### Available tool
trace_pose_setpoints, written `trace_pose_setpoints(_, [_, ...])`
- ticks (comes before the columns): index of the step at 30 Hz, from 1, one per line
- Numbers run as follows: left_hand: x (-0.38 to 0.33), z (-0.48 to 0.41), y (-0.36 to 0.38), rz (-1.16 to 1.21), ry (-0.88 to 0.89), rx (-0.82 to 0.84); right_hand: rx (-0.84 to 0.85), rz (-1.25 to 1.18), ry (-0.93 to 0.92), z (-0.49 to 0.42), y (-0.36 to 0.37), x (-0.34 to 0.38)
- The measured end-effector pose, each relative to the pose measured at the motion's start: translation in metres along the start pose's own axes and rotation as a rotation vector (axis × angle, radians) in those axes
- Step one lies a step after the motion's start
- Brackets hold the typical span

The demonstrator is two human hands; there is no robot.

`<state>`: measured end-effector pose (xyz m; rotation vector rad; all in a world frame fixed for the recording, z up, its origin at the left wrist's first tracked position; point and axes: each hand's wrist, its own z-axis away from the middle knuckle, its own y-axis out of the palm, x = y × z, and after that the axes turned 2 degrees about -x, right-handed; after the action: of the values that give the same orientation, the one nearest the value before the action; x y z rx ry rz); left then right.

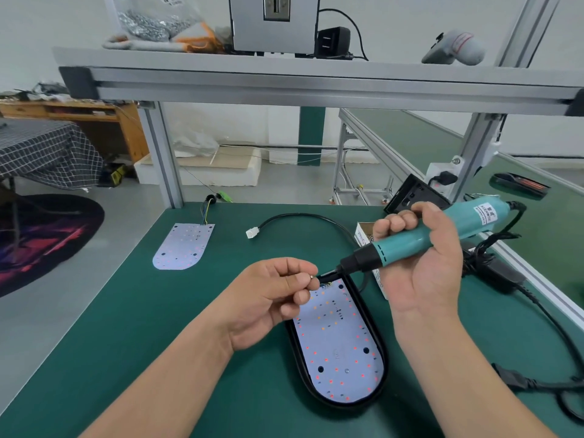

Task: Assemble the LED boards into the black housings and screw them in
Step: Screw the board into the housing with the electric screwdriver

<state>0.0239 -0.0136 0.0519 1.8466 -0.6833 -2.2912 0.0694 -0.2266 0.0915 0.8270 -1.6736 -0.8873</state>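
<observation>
Left hand [271, 298] pinches a tiny silver screw [311, 276] at the bit of the teal electric screwdriver [410, 245], which the right hand [423, 263] grips. White LED board [341, 343] sits in the black oval plastic housing [343, 406] lower centre, holes looking mostly unscrewed. Second white board [183, 248] lies loose, upper left.

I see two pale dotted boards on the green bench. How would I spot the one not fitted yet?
Start at the green bench top and find the aluminium frame post at its far left corner. Just in front of it lies the loose LED board, flat, with thin wires at its far end. Unlike the other board, it has no black housing around it.
</observation>
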Motion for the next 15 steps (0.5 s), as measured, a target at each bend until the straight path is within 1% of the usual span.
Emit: trace_pose_setpoints(15, [0.0041,0.0024,0.0056,-0.037,0.001,0.027,0.011,0.057,0.009,0.0028,-0.0024,-0.0040])
